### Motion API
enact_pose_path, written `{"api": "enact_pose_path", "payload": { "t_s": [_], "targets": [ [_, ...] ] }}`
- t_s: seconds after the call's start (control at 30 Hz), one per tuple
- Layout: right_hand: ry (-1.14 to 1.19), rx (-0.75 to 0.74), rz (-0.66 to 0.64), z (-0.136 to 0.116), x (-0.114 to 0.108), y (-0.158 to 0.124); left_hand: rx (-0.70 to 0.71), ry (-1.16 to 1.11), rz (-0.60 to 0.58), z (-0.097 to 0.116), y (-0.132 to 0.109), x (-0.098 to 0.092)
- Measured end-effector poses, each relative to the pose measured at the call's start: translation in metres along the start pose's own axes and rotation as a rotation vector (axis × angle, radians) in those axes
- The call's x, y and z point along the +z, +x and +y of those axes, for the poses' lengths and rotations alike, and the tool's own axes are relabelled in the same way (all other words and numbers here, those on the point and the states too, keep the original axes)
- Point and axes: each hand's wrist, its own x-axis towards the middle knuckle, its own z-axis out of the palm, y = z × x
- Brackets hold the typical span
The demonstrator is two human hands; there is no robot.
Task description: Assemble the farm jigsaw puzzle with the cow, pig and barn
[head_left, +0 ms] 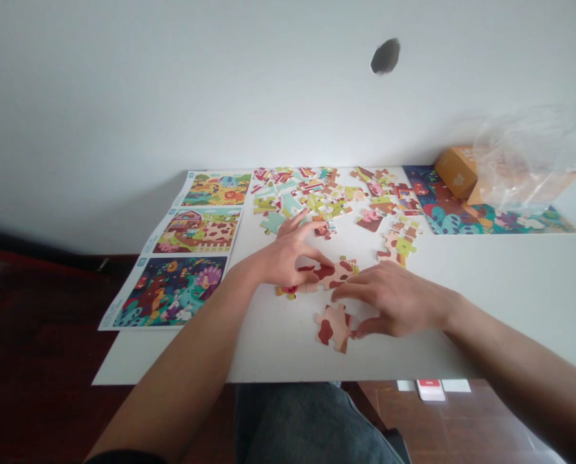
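Observation:
My left hand (290,254) rests on a joined strip of brown-and-cream puzzle pieces (334,272) at the table's middle, fingers spread and pressing it down. My right hand (397,298) lies just right of that strip, fingertips touching its right end, thumb beside a separate brown-patched piece (334,327) nearer the front edge. Both hands lie flat, gripping nothing. Behind them lies a scatter of several loose coloured pieces (326,193).
A sheet with three reference pictures (191,248) lies along the white table's (510,290) left side. At the back right a finished colourful puzzle (447,212) carries an orange box (457,171) and a clear plastic bag (524,161). A white wall is behind.

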Motion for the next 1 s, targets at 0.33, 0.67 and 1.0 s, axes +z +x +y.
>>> {"api": "enact_pose_path", "payload": {
  "t_s": [0.33,0.67,1.0],
  "targets": [
    [-0.071,0.075,-0.026,-0.006,0.009,0.004,-0.015,-0.002,0.002,0.0,0.0,0.001],
    [-0.048,0.168,0.018,-0.007,0.01,0.007,-0.043,-0.028,0.009,0.003,0.002,-0.002],
    [-0.138,0.252,0.036,0.003,-0.003,-0.004,-0.041,-0.025,0.003,-0.003,-0.002,-0.003]
  ]
}}
